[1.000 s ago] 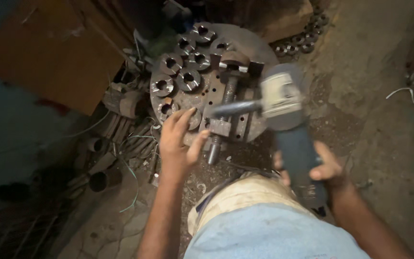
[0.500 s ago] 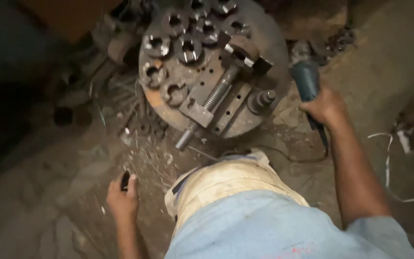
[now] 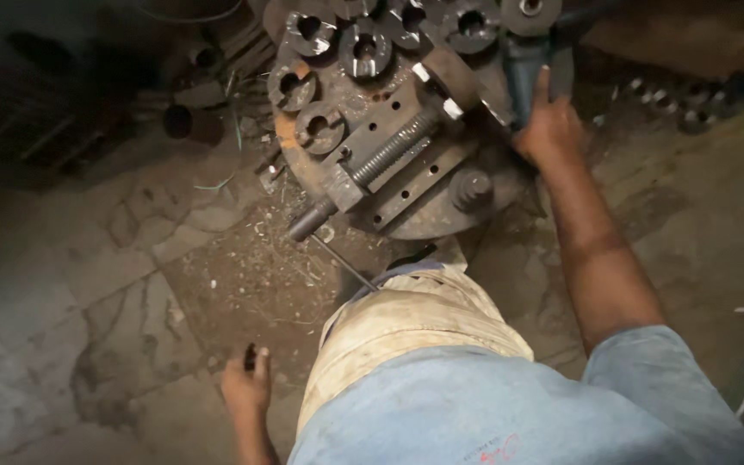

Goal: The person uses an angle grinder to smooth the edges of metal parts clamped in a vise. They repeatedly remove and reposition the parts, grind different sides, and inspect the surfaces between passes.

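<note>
Right hand: the right hand point(image 3: 549, 127) reached forward with the arm outstretched and was clenched around the dark grey, cylindrical body of a handheld power grinder point(image 3: 527, 73), index finger laid straight along it.
Grinder: it lay at the far right edge of the round, rusty steel plate point(image 3: 406, 129), its front end running out of the top of the view.
Left hand: the left hand point(image 3: 247, 387) was down at the cracked, dusty concrete floor point(image 3: 88, 284), fingers curled around a small dark object point(image 3: 250, 356) too small to identify.
Plate top: a long threaded steel screw point(image 3: 389, 151) ran diagonally across a slotted steel bracket point(image 3: 415, 176), ending in a plain round shaft tip point(image 3: 310, 220) that overhung the plate's near edge.
Beside the screw: a large hexagonal bolt head point(image 3: 471, 188) stood just right of the bracket.
Far side: several thick, ring-shaped steel parts point(image 3: 363, 47) with keyed bores sat clustered on the plate.
Floor: fine metal shavings point(image 3: 260, 250) were scattered beneath the shaft tip.
Near edge: the person's knee in stained cream cloth point(image 3: 406, 319) was between the two arms.
</note>
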